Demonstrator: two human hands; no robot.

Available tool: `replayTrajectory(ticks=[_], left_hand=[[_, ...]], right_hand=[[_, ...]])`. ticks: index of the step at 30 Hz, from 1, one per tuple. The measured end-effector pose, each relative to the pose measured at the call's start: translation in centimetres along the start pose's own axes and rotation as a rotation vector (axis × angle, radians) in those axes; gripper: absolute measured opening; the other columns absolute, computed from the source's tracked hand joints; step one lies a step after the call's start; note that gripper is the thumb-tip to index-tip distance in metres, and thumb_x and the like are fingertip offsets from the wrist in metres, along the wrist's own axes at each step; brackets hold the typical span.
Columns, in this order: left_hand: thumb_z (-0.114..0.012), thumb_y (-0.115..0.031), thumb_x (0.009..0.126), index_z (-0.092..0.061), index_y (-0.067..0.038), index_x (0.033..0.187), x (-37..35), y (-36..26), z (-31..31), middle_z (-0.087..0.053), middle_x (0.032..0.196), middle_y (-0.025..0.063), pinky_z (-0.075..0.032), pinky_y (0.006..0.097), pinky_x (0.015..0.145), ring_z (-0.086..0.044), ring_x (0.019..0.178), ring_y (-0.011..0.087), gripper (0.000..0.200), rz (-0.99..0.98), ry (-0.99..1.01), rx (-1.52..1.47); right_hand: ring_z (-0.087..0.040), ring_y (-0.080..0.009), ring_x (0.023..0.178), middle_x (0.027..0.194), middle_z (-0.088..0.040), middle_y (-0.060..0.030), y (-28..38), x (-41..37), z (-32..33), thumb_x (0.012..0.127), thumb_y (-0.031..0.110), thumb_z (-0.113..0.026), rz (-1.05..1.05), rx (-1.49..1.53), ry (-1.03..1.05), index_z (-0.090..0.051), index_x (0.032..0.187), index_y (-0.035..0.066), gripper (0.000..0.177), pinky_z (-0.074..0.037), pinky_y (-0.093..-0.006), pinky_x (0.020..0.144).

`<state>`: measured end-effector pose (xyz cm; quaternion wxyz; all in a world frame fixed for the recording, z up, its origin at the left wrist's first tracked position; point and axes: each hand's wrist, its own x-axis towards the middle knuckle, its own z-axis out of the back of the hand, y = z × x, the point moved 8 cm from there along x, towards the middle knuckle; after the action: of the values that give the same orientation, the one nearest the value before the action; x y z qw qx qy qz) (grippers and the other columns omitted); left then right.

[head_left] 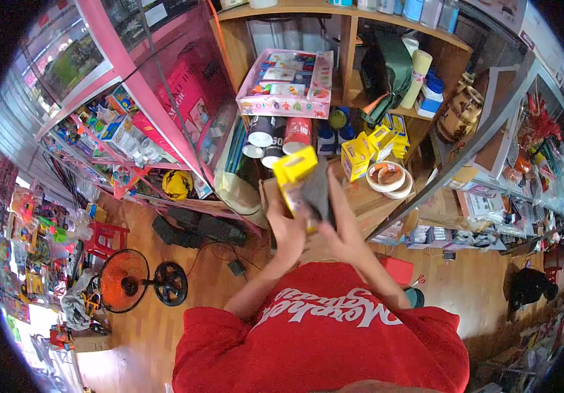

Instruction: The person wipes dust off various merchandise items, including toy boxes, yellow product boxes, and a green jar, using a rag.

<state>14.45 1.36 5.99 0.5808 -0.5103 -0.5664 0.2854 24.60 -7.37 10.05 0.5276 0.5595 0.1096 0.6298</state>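
A yellow box (pixel 294 171) is between my two hands in front of the wooden shelf, with a dark grey item (pixel 316 196) against its right side; motion blurs both. My left hand (pixel 287 229) is wrapped round the box's lower left. My right hand (pixel 344 219) closes on the dark item from the right. Beyond them on the shelf are several cans (pixel 298 134), more yellow boxes (pixel 355 157) and rolls of tape (pixel 388 178). Which part each fingertip touches is hidden.
A pink-edged tray (pixel 284 107) of small packets sits above the cans. Pink-framed glass cabinets (pixel 124 59) stand at the left. An orange fan (pixel 123 281) is on the wooden floor. A glass case (pixel 491 164) is at the right.
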Motion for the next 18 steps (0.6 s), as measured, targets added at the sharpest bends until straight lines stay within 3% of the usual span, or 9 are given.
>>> replayTrajectory(ticks=[1, 2, 4, 5, 8, 10, 13, 16, 18], left_hand=[[-0.072, -0.009, 0.079, -0.052, 0.003, 0.113, -0.6, -0.8, -1.1, -0.061, 0.1, 0.0087, -0.046, 0.0281, 0.08, -0.056, 0.092, 0.0149, 0.042, 0.102, 0.103, -0.002], [-0.071, -0.01, 0.08, -0.052, 0.003, 0.113, -1.0, -1.2, -1.9, -0.061, 0.1, 0.0087, -0.047, 0.0291, 0.079, -0.057, 0.091, 0.0147, 0.04, 0.014, 0.057, -0.109], [-0.068, -0.008, 0.082, -0.05, 0.002, 0.116, -0.6, -0.8, -1.4, -0.061, 0.101, 0.0086, -0.047, 0.0289, 0.079, -0.058, 0.091, 0.014, 0.04, -0.035, 0.004, 0.048], [-0.068, -0.008, 0.083, -0.049, 0.002, 0.117, -0.3, -0.3, -1.2, -0.061, 0.102, 0.0084, -0.047, 0.0282, 0.079, -0.058, 0.09, 0.0134, 0.04, 0.04, -0.003, -0.083], [-0.065, -0.007, 0.085, -0.047, 0.003, 0.119, 1.5, -0.8, 0.0, -0.06, 0.101, 0.0071, -0.046, 0.0261, 0.078, -0.057, 0.088, 0.0119, 0.04, 0.092, -0.077, -0.215], [-0.062, -0.007, 0.087, -0.045, 0.003, 0.122, 1.7, -0.5, 0.4, -0.058, 0.105, 0.0076, -0.044, 0.0261, 0.082, -0.056, 0.092, 0.0139, 0.04, 0.08, -0.052, -0.027], [-0.041, -0.025, 0.099, -0.032, 0.004, 0.136, -0.2, 0.9, -0.3, -0.047, 0.128, 0.0138, -0.031, 0.0324, 0.101, -0.044, 0.118, 0.0202, 0.048, 0.012, 0.115, -0.133], [-0.024, -0.043, 0.1, -0.01, -0.001, 0.145, -2.0, 0.0, -2.7, -0.022, 0.148, 0.0099, -0.02, 0.0336, 0.11, -0.027, 0.133, 0.0198, 0.063, 0.058, 0.412, -0.181], [-0.025, -0.036, 0.1, -0.011, 0.001, 0.145, -2.2, 2.0, -2.8, -0.028, 0.144, 0.0138, -0.024, 0.0339, 0.108, -0.031, 0.132, 0.0217, 0.059, 0.04, 0.437, -0.163]], right_hand=[[-0.03, -0.0359, 0.134, 0.146, -0.025, -0.025, -0.2, 1.1, 0.8, 0.084, 0.027, -0.06, -0.055, 0.142, -0.042, -0.018, 0.143, -0.004, 0.078, -0.025, -0.0389, 0.108], [-0.032, -0.0352, 0.133, 0.144, -0.028, -0.0246, -1.0, 1.3, 0.7, 0.084, 0.027, -0.061, -0.153, 0.175, 0.019, -0.021, 0.141, -0.004, 0.077, -0.027, -0.039, 0.107], [-0.037, -0.0356, 0.128, 0.139, -0.035, -0.0246, -1.9, 0.7, 0.5, 0.084, 0.026, -0.062, -0.262, 0.183, 0.102, -0.027, 0.138, -0.005, 0.071, -0.029, -0.04, 0.106], [-0.039, -0.0366, 0.126, 0.135, -0.039, -0.0251, -2.0, 0.3, 0.2, 0.084, 0.026, -0.063, -0.271, 0.159, 0.124, -0.031, 0.135, -0.006, 0.068, -0.03, -0.0408, 0.105], [-0.032, -0.0401, 0.131, 0.14, -0.031, -0.029, -0.3, -2.1, -1.2, 0.084, 0.025, -0.062, -0.042, -0.097, 0.079, -0.027, 0.137, -0.008, 0.071, -0.026, -0.0415, 0.107], [-0.022, -0.0423, 0.135, 0.145, -0.019, -0.0317, 0.5, -2.1, -1.4, 0.086, 0.021, -0.056, -0.041, -0.115, 0.036, -0.02, 0.139, -0.01, 0.071, -0.02, -0.0417, 0.11], [-0.021, -0.0417, 0.136, 0.146, -0.018, -0.0313, 1.4, -1.3, 0.1, 0.088, 0.018, -0.047, 0.007, -0.257, -0.152, -0.016, 0.14, -0.009, 0.066, -0.017, -0.0413, 0.111], [-0.022, -0.0403, 0.136, 0.145, -0.02, -0.0302, -2.5, -2.0, 1.0, 0.09, 0.02, -0.042, -0.27, 0.182, -0.091, -0.019, 0.14, -0.009, 0.062, -0.018, -0.041, 0.111], [-0.021, -0.0392, 0.137, 0.145, -0.022, -0.0291, -4.3, -3.3, -0.1, 0.092, 0.023, -0.037, -0.326, 0.346, -0.055, -0.024, 0.138, -0.01, 0.059, -0.018, -0.0408, 0.111]])
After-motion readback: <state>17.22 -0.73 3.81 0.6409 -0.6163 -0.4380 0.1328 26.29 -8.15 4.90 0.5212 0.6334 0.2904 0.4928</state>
